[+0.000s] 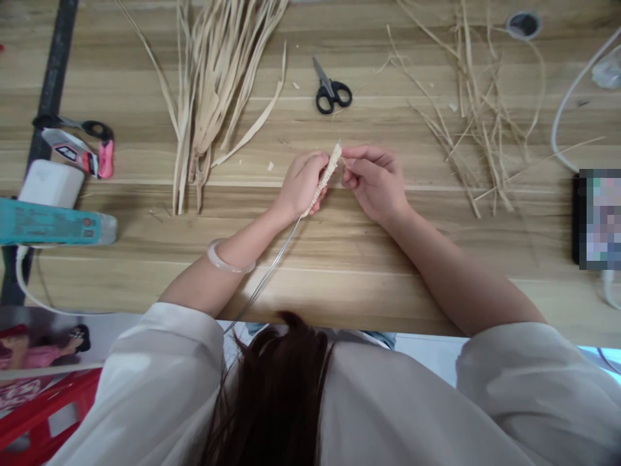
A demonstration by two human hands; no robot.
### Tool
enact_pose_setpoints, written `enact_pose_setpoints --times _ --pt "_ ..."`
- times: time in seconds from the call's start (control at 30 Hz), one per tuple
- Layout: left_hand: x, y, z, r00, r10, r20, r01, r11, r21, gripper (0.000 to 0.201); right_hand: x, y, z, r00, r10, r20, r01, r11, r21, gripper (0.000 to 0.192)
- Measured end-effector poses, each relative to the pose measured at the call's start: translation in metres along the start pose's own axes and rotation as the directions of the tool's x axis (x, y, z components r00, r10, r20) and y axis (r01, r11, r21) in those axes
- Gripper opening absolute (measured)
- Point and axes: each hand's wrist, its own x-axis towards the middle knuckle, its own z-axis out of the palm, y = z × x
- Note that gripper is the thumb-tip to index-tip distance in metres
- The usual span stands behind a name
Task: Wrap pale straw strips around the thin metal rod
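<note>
Both my hands are up over the table, meeting at one small workpiece. Left hand has its grip closed round the wrapped wire stem: pale straw wound tight round a thin wire, tilted, top end leaning away from me and to the right. Bare wire trails out below the left grip, back toward my chest. Right hand has a narrow pinch grip at the top tip of the stem, fingertips touching the straw end there. The two grips are just beside each other, the stem between them.

Relative to the grips:
- Beyond, slightly left: black-handled scissors lying flat, well apart from the hands.
- Beyond and left: bundle of wide straw strips, fanned out on the table.
- Beyond and right: loose thin straw strands, scattered.
- Far left: teal tube, a white block just behind it, a second pair of scissors behind that.
- Far right: dark phone, screen blurred, and a white cable looping past it.

A pale bangle sits on my left wrist. Can't tell whether the straw end under the right fingertips is loose or tucked.
</note>
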Motion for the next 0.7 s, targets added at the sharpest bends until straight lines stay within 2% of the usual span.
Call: enact_pose_setpoints --times 0.2,0.33,0.7 --pt "0.0001 -0.0010 0.0003 1.000 0.018 -0.002 -0.018 0.999 0.051 0.034 -0.0010 -0.0008 0.0009 1.000 0.000 -0.009 0.000 1.000 -0.009 0.005" --pt "-0.0013 0.0002 0.0002 1.000 -0.004 0.005 0.004 0.997 0.080 0.040 -0.0013 0.0002 0.0007 1.000 -0.012 -0.006 0.012 1.000 0.001 0.003" --pt "0.0004 0.0004 0.0013 0.997 -0.016 0.074 0.015 1.000 0.019 0.048 -0.0007 0.0017 -0.0005 1.000 -0.025 0.015 0.025 1.000 0.004 0.004"
